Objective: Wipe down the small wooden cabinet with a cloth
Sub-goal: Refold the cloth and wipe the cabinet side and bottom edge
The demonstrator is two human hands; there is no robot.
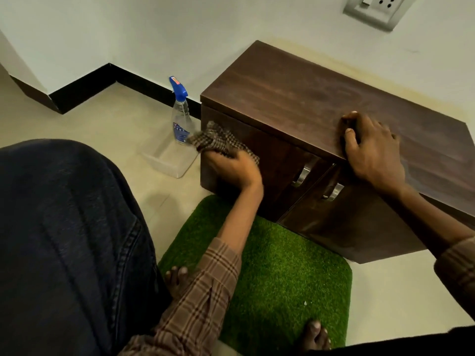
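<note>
The left hand (232, 168) grasps a checked cloth (218, 140), pressed against the cabinet (295, 98) front's left edge. The right hand (372, 147) lies released on its top. A spray bottle (181, 116) stands beside it.

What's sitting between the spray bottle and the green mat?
In the head view, a clear plastic tray lies between the spray bottle and green mat, then bare floor tile.

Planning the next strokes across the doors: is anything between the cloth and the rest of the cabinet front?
Only the two metal handles stick out where the doors meet; the cloth, held in the left hand, must work around them. The right hand rests on the cabinet top, over the front edge.
</note>
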